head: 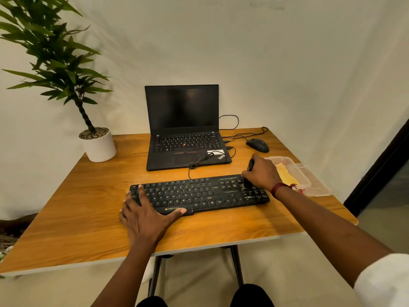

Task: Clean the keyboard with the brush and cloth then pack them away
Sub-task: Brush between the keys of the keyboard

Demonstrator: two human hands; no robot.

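The right hand [262, 171] is curled round the black brush [250, 165], holding it like a stubby pen. The handle top pokes out above the knuckles and the bristle end is down among the keys of the number pad at the right end of the keyboard [199, 193]. The left hand [143, 214] lies flat and spread over the keyboard's left end, fingers straight on the keys and thumb stretched along the near edge, pinning it down.

From where I stand this looks like the brushing step, with the wiping yet to come. To do it well I'd keep that left palm pressing so the board can't skate. I'd flick the bristles in short strokes along the gaps between key rows, working from the right end toward the left and sweeping the dust off one edge.

The keyboard lies near the middle of the table [88, 218], its long axis running left to right, the right end seemingly a touch farther away. Its legends face the person and its cable [199, 161] leaves the far edge toward the laptop [183, 134].

Just right of the brushing hand a clear container [296, 167] holds the yellow cloth [285, 176], beside what looks like its lid [318, 187]. A mouse [257, 145] sits farther back, and a potted plant [99, 147] stands far left
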